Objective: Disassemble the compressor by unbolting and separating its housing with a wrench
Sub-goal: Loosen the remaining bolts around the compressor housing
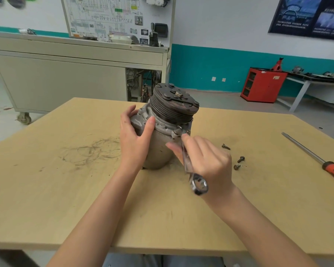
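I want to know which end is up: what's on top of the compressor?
A grooved pulley with a dark plate and a centre nut. The left hand and wrench cover parts of the flange beneath; what they cover cannot be seen.

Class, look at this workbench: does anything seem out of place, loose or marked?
Three bolts lie loose on the table right of the compressor, uncontained; dark scribbled scuff marks stain the surface to its left.
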The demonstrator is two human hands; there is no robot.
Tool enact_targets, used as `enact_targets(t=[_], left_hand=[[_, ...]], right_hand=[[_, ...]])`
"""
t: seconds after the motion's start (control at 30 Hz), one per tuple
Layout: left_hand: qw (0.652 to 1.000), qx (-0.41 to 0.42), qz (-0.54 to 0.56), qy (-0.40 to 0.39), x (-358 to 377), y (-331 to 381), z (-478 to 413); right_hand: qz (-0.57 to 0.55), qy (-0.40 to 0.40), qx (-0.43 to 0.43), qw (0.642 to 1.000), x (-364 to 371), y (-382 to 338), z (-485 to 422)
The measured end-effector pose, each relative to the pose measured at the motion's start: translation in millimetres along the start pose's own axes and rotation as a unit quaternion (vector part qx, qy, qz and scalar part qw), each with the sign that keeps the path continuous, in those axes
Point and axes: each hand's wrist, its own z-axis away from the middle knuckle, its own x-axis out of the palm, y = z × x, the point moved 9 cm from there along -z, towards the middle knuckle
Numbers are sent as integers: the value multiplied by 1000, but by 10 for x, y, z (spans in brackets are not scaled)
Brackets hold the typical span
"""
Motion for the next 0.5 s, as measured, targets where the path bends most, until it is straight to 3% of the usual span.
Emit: enact_targets(t=[0.17,0.23,0.27,0.33,0.4,0.47,0.5], left_hand=[[1000,-2,5,1,-8,19,10],[1000,-1,7,4,-14,31,12],[1000,-3,9,2,-13,31,12],[1000,-12,11,-3,-6,20,13],[1000,-15,8,-6,-9,13,14],[1000,-14,8,-6,-12,15,12],[1000,-12,8,-6,-12,19,15]], right_hand=[[-46,8,-13,999,32,30,69],[-155,13,70,985,43,237,146],[-242,8,137,961,87,390,208],[-432,-18,293,853,289,708,392],[-596,-57,426,678,604,887,599],[-699,-113,478,520,873,922,708],[-728,-145,485,463,975,922,720]])
